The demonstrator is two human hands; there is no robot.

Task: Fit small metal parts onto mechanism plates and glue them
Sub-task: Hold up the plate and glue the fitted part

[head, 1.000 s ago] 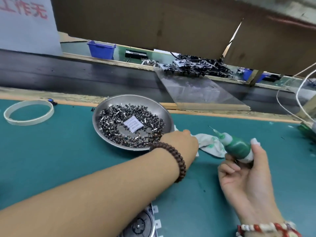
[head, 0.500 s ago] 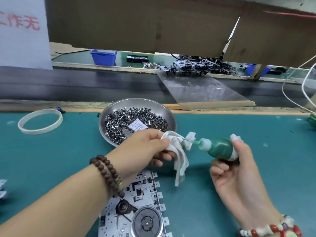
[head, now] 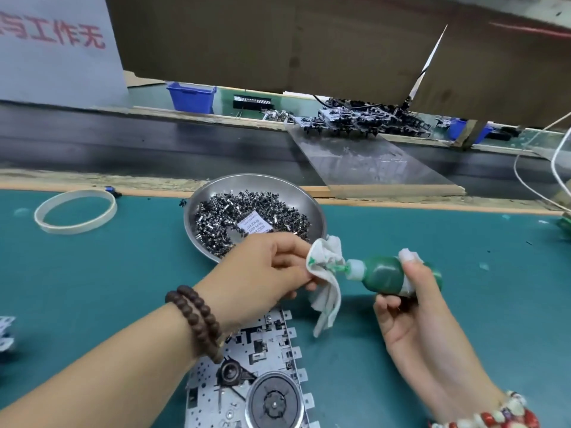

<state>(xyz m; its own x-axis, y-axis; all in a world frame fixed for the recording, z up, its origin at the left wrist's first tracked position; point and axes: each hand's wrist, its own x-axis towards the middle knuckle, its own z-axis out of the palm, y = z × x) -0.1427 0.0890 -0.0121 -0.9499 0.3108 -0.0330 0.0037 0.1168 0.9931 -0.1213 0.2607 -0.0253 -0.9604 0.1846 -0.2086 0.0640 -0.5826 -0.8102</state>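
Note:
My right hand grips a small green glue bottle, its white nozzle pointing left. My left hand pinches a white cloth stained green, wrapped around the nozzle tip. Behind my left hand stands a round steel dish heaped with small dark metal parts and a white paper slip. A silver mechanism plate with a round wheel lies flat on the green mat, under my left wrist.
A white ring lies at the left of the green mat. Beyond the mat's wooden edge runs a dark conveyor belt with a clear sloped sheet. Assembled mechanisms and blue bins sit across it. White cables hang at the right.
My left hand picked the cloth up from the mat beside the dish and brought it to the bottle's nozzle. The bottle tilted to horizontal. The camera view dropped, showing more of the plate.

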